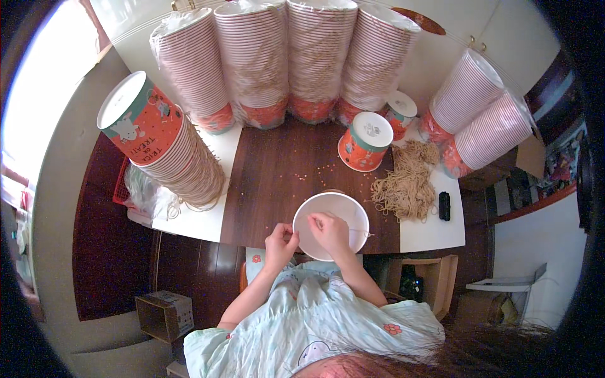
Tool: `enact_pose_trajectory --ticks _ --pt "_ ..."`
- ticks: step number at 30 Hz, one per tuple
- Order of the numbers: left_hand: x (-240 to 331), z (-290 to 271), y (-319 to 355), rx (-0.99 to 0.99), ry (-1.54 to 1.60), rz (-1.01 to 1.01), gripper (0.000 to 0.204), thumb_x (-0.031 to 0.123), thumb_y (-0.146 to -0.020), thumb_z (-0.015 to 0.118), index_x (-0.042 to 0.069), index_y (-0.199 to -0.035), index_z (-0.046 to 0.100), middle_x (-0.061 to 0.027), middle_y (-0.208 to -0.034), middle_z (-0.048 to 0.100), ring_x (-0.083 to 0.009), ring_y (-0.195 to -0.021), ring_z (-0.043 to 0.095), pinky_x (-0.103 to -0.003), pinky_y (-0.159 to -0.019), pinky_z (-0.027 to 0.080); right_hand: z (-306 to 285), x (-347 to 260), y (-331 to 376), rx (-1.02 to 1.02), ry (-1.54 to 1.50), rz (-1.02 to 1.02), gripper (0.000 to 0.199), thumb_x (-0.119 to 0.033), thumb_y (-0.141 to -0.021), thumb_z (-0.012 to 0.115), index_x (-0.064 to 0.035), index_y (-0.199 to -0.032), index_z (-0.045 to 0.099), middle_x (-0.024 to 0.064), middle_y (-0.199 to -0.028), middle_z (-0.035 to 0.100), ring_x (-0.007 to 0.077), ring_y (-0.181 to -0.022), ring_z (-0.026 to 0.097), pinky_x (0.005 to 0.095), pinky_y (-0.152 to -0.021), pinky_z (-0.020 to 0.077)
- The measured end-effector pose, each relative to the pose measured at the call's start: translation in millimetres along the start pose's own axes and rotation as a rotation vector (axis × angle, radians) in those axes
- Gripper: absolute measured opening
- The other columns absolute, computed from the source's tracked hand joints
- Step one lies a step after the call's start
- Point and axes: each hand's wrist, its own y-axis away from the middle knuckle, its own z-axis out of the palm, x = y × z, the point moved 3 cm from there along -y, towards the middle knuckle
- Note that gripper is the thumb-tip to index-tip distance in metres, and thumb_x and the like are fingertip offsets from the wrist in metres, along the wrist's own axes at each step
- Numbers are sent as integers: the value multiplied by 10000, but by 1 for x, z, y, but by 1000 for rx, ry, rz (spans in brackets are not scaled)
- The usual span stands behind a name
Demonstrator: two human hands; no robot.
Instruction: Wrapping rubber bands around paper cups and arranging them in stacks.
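Note:
In front of me, at the table's near edge, a white-lined paper bucket is tilted with its mouth toward me. My left hand is closed at the bucket's left rim, thumb and fingertips pressed together there. My right hand reaches over the mouth, its fingers pinched together in front of the white inside. What the right fingertips hold, if anything, is too small to make out. A short piece of beige cord pokes out at the bucket's right side.
A heap of beige cords lies right, beside a black object. Two upturned orange buckets stand behind. Tall wrapped bucket stacks line the back; two more lean right. A corded stack stands left.

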Motion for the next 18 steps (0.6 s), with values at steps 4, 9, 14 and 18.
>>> enact_pose_trajectory --ticks 4,9,14,18 --pt "-3 0 1 -1 22 -7 137 98 -760 607 -2 -784 517 -42 -671 578 -58 -603 527 -219 -512 435 2 -2 4 -23 29 -24 108 -166 -714 616 -62 -744 622 91 -686 593 239 -541 571 316 -485 444" --pt "0 0 2 -23 17 -2 149 98 -762 597 -21 -818 526 -82 -704 611 -116 -649 603 -257 -563 489 4 -2 7 -60 1 -12 79 -153 -700 617 -78 -722 620 85 -680 589 235 -534 565 313 -483 442" --pt "-1 1 2 -23 13 2 149 93 -758 601 -21 -814 523 -83 -728 612 -118 -660 604 -258 -579 493 4 -2 8 -162 -6 30 97 -182 -687 592 -92 -708 621 77 -719 602 267 -616 583 354 -532 463" --pt "-3 3 3 -12 64 29 128 87 -772 601 -1 -788 510 -52 -684 595 -80 -616 569 -232 -536 463 5 -3 8 -150 -27 12 102 -186 -693 589 -90 -704 620 77 -716 599 268 -616 582 357 -533 463"
